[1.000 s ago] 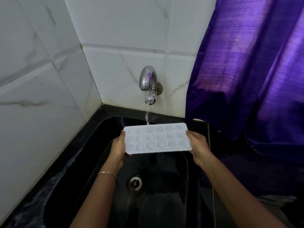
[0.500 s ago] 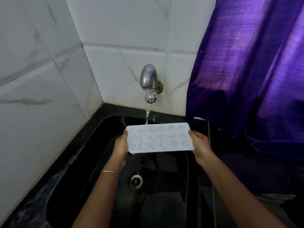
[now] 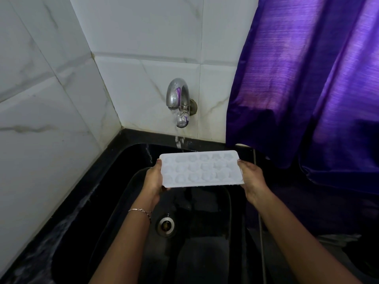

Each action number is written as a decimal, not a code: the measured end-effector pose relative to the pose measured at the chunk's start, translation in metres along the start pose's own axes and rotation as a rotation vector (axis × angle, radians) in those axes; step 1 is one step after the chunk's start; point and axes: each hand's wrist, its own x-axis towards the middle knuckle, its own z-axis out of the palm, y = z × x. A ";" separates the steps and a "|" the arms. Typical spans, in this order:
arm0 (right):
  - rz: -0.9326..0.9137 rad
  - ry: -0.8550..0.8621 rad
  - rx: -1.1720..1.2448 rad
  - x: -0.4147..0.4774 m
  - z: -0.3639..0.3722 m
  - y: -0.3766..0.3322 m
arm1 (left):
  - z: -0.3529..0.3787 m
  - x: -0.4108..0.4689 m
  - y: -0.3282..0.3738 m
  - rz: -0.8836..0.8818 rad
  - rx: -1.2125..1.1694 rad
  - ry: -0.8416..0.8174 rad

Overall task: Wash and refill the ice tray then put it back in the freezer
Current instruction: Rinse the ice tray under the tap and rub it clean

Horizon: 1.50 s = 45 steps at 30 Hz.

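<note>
A white ice tray (image 3: 201,169) with several shaped cells is held level over the black sink (image 3: 114,201). My left hand (image 3: 152,181) grips its left end and my right hand (image 3: 251,179) grips its right end. Above it a chrome tap (image 3: 179,101) on the tiled wall runs a thin stream of water (image 3: 179,141) that lands near the tray's far edge, left of its middle.
A drain (image 3: 165,224) sits in the sink bottom below the tray. White marble tiles (image 3: 51,99) cover the left and back walls. A purple curtain (image 3: 307,89) hangs at the right, down to the black counter (image 3: 328,212).
The tray and both hands have shifted slightly to the right under the running water. Both hands keep the same grip.
</note>
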 end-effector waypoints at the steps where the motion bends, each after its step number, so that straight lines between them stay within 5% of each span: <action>1: 0.001 0.005 0.004 0.000 0.000 0.000 | 0.001 0.000 0.000 -0.003 0.001 -0.003; 23: 0.008 0.021 0.007 -0.007 -0.011 0.003 | 0.005 -0.009 -0.009 0.002 0.008 -0.016; 45: 0.201 -0.351 -0.081 -0.069 0.084 0.066 | -0.130 -0.073 -0.072 -0.053 -0.298 0.373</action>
